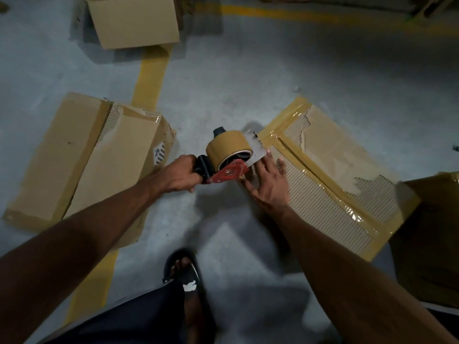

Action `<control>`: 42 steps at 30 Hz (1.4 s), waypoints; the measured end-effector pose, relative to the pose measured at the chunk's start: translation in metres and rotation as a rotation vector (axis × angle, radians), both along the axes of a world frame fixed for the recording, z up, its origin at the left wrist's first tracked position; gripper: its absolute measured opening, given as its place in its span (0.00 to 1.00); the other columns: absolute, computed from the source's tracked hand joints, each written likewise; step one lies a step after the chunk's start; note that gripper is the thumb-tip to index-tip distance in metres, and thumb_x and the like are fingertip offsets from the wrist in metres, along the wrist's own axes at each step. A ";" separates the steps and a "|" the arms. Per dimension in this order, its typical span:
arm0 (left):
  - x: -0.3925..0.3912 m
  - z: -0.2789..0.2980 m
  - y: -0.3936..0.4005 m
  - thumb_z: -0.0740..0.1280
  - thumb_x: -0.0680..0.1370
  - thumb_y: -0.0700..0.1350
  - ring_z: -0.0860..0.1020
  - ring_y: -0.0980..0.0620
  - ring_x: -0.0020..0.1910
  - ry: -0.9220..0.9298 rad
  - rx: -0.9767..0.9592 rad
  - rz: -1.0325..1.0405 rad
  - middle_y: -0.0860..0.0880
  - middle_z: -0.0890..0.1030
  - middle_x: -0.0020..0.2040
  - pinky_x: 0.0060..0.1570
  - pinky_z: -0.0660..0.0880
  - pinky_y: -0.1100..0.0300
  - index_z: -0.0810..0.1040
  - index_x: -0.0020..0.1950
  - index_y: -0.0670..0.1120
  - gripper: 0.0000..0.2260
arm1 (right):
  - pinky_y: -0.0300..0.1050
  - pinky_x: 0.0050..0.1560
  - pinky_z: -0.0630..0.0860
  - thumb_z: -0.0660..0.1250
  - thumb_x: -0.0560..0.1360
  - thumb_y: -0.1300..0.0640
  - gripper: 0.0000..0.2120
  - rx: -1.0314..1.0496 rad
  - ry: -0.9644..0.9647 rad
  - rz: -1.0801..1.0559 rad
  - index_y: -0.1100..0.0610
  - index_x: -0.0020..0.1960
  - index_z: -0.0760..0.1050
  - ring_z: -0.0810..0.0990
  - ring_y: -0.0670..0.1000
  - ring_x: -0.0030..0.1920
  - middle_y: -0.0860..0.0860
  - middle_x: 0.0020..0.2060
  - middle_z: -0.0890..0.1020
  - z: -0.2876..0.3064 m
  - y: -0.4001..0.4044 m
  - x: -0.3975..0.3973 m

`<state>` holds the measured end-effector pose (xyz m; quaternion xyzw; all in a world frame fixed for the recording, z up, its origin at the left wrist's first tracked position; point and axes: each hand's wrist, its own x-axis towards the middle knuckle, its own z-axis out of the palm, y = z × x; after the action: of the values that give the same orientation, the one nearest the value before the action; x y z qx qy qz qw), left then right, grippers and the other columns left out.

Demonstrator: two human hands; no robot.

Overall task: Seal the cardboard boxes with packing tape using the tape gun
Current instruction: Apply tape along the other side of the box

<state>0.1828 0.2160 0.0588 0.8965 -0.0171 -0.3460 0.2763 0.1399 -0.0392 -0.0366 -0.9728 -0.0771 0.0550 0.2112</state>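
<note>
My left hand (179, 174) grips the black handle of a red tape gun (224, 160) that carries a roll of brown tape. The gun's front end meets the near-left edge of a cardboard box (330, 184) on the floor at the right. That box has a torn, ribbed top and shiny brown tape along its seam and edges. With straight fingers, my right hand (269, 186) presses flat on the box top just beside the gun.
A second taped cardboard box (84, 165) lies on the floor at the left. A third box (135, 21) stands at the back, and another box (432, 239) sits at the right edge. Yellow floor lines cross the grey concrete. My sandalled foot (186, 271) is below the gun.
</note>
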 end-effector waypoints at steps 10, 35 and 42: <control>-0.025 -0.009 0.003 0.70 0.76 0.39 0.71 0.51 0.29 0.070 -0.097 0.125 0.47 0.75 0.30 0.28 0.68 0.60 0.74 0.38 0.44 0.08 | 0.60 0.82 0.40 0.51 0.82 0.29 0.38 -0.029 0.031 -0.021 0.49 0.84 0.50 0.47 0.47 0.83 0.46 0.83 0.48 -0.002 -0.002 0.000; -0.036 -0.028 0.008 0.69 0.75 0.43 0.78 0.50 0.35 -0.065 0.145 0.054 0.47 0.79 0.38 0.33 0.70 0.60 0.71 0.39 0.49 0.08 | 0.63 0.81 0.41 0.55 0.81 0.32 0.36 0.149 -0.005 -0.017 0.46 0.84 0.54 0.48 0.47 0.83 0.45 0.84 0.51 0.002 -0.006 -0.001; -0.035 -0.021 0.003 0.68 0.74 0.47 0.81 0.35 0.47 -0.165 0.300 -0.041 0.39 0.81 0.51 0.40 0.74 0.52 0.76 0.53 0.44 0.11 | 0.63 0.79 0.57 0.50 0.85 0.40 0.27 0.673 0.165 -0.222 0.51 0.78 0.69 0.66 0.41 0.76 0.44 0.78 0.68 0.040 -0.002 0.001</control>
<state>0.1481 0.2191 0.0375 0.9525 -0.0061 -0.2754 0.1301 0.1413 -0.0417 0.0030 -0.8436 0.0325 0.0817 0.5297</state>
